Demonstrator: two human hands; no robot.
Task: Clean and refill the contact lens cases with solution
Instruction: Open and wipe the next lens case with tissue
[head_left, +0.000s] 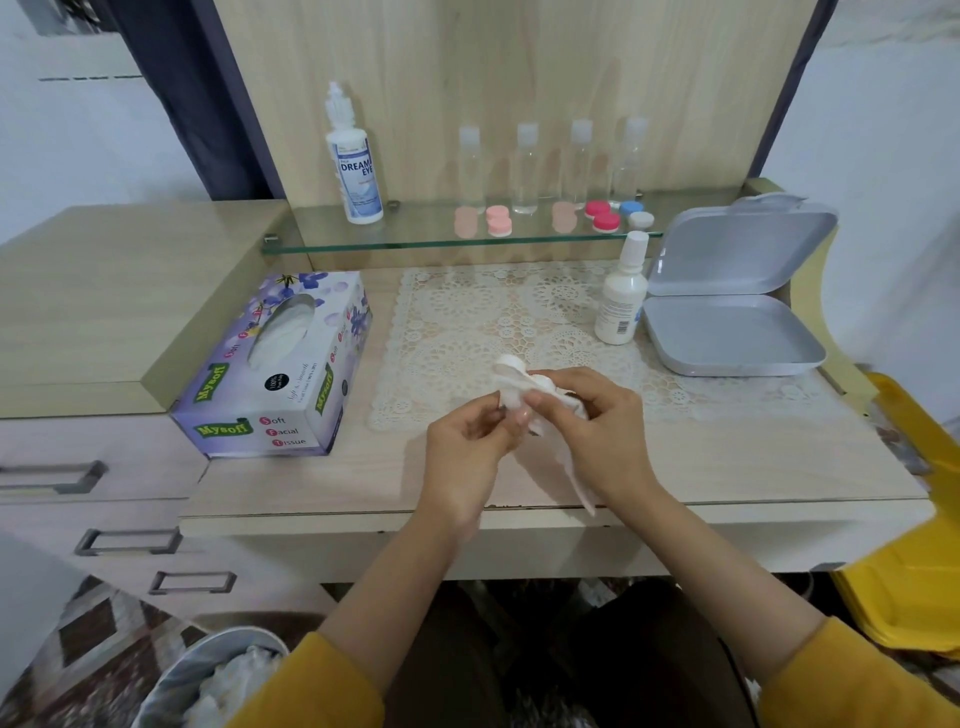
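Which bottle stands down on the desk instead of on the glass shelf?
The small opaque white bottle beside the open grey box; the Dream Eye bottle and four clear bottles stand on the glass shelf.

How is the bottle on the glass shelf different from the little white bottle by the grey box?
The shelf bottle is bigger than the little bottle. The shelf bottle has a blue label reading DREAM EYE; the little bottle shows small print and a barcode. The shelf bottle stands on the glass shelf; the little bottle stands on the lace mat. Both are white, upright and capped.
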